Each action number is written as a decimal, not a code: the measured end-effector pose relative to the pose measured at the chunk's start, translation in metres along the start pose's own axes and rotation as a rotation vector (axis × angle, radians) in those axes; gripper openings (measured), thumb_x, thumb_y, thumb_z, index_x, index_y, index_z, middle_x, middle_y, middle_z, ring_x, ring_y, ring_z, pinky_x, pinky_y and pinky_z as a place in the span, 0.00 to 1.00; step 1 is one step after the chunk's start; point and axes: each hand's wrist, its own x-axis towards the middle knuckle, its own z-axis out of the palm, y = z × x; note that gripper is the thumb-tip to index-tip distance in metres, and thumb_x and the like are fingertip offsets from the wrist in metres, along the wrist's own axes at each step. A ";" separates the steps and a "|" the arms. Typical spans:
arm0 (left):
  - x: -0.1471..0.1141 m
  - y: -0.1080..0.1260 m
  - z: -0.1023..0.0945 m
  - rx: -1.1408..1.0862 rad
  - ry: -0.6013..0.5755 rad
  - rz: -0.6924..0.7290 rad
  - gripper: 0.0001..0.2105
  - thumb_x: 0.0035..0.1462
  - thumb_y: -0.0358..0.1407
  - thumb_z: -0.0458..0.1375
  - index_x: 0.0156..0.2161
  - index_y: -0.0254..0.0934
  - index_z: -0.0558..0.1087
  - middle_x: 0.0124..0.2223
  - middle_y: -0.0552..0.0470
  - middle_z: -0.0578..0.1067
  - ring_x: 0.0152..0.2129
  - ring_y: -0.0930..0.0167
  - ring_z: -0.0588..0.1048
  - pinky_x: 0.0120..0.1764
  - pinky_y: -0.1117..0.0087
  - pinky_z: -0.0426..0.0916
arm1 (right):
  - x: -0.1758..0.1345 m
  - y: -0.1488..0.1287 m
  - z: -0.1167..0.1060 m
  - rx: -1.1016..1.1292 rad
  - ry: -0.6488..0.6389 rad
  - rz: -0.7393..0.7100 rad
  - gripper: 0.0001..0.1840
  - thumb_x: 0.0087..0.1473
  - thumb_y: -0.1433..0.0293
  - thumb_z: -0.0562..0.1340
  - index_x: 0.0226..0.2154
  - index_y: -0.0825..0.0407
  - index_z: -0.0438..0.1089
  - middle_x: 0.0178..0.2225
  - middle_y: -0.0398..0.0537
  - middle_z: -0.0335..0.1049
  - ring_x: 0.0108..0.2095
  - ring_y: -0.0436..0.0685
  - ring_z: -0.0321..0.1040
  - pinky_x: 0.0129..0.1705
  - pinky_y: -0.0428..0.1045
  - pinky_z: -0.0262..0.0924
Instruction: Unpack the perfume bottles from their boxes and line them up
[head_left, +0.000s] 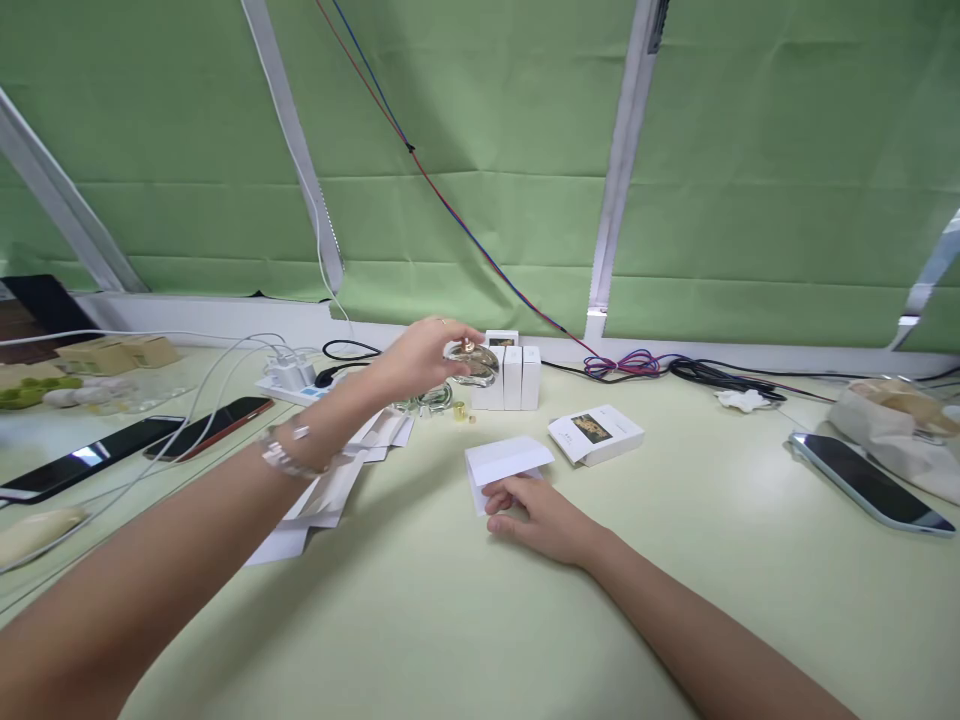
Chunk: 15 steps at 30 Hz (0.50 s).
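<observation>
Raised over the far middle of the table, my left hand grips a rounded clear glass bottle with a gold-coloured neck, probably a perfume bottle. Below it are more glass bottles and small gold-coloured pieces. My right hand has its fingers curled at the lower edge of a folded white card; its fingertips partly cover the card. Just right of that card lies a white box with a dark picture on top. Several white boxes stand upright behind the raised bottle.
Unfolded white cards lie under my left forearm. Phones and white charging cables are at left, beside a power strip. Another phone and a cloth bag lie at right. Coiled cables run along the back.
</observation>
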 end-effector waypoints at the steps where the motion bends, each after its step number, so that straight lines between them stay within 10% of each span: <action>1: 0.009 -0.009 0.013 -0.033 -0.022 -0.068 0.22 0.46 0.32 0.61 0.49 0.39 0.66 0.44 0.50 0.73 0.42 0.65 0.70 0.44 0.67 0.64 | 0.000 0.000 0.000 0.002 0.001 -0.005 0.17 0.52 0.64 0.59 0.45 0.52 0.64 0.41 0.49 0.69 0.43 0.55 0.65 0.46 0.52 0.60; 7: 0.028 -0.050 0.080 -0.068 -0.102 -0.218 0.35 0.44 0.27 0.60 0.57 0.37 0.51 0.43 0.47 0.73 0.38 0.66 0.72 0.38 0.70 0.65 | 0.001 0.000 -0.002 -0.006 -0.010 -0.015 0.15 0.53 0.63 0.57 0.43 0.52 0.65 0.40 0.49 0.69 0.42 0.55 0.66 0.44 0.51 0.61; 15: 0.026 -0.052 0.098 -0.003 -0.202 -0.242 0.36 0.43 0.28 0.62 0.57 0.40 0.50 0.43 0.48 0.74 0.39 0.64 0.72 0.38 0.70 0.65 | 0.001 0.000 -0.003 -0.005 -0.020 -0.021 0.15 0.54 0.63 0.56 0.43 0.53 0.65 0.41 0.50 0.69 0.43 0.55 0.66 0.45 0.51 0.60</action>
